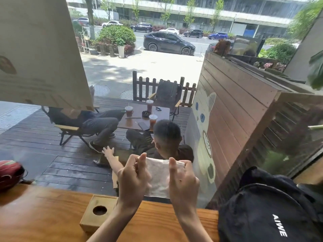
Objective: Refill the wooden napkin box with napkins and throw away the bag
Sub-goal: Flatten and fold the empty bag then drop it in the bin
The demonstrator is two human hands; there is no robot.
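the fingers (142, 158) of the left hand (133, 179) and those of the right hand (183, 180) are clamped on the top corners of a clear plastic bag of napkins (158, 179), thumb and forefinger pinched on each side, the other fingers loosely curled. the bag is held up in the air between the two hands, above the far edge of the tabletop (43, 215), its long axis roughly upright and its broad face turned toward the camera. it appears that the top seam is being pulled apart, though whether the bag is already open cannot be told.

the wooden napkin box (97, 213) is set on the tabletop below and to the left of the bag, partly hidden by the left forearm, with a round hole in its top face. the left hand is judged the nearer of the two to the box. both forearms are raised from the bottom of the view, wrists bent back slightly, palms turned inward toward each other.

a black backpack (267, 212) lies on the tabletop to the right, well apart from the box.
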